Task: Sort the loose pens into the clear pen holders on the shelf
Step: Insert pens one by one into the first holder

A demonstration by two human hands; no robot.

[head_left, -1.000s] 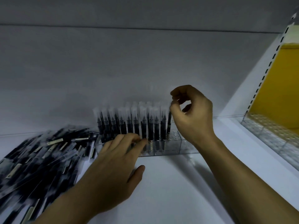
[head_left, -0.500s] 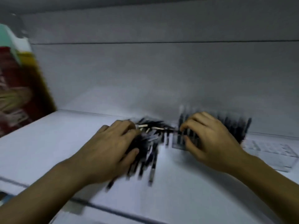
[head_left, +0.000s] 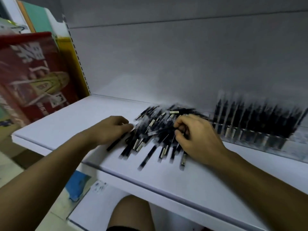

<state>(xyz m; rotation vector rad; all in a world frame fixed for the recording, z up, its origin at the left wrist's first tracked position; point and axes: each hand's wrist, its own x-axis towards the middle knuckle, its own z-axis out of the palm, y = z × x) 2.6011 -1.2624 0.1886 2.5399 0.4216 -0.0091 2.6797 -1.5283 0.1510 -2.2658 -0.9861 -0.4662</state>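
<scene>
Pinching loose pens [head_left: 155,130], heaped beside the clear pen holder [head_left: 275,145], with curled right hand [head_left: 198,140]; resting left hand [head_left: 111,130] on heap's edge, hold indiscernible; possibly risking sweeping front pens off the shelf [head_left: 166,177] lip.

This looks like a shop, a stationery or general store: a white display shelf [head_left: 66,124] runs from 9 o'clock to 3 o'clock, backed by a plain grey panel [head_left: 183,64] and hung on a slotted upright [head_left: 78,60] at 10 o'clock. Stock of one kind lies in bulk, loose pens [head_left: 158,130] heaped at the centre and more standing in a clear pen holder [head_left: 250,135] at 3 o'clock. A red printed carton [head_left: 33,72] (lettering too blurred to read) stands at 9 o'clock, and a lower shelf [head_left: 93,205] shows at 6 o'clock.
</scene>
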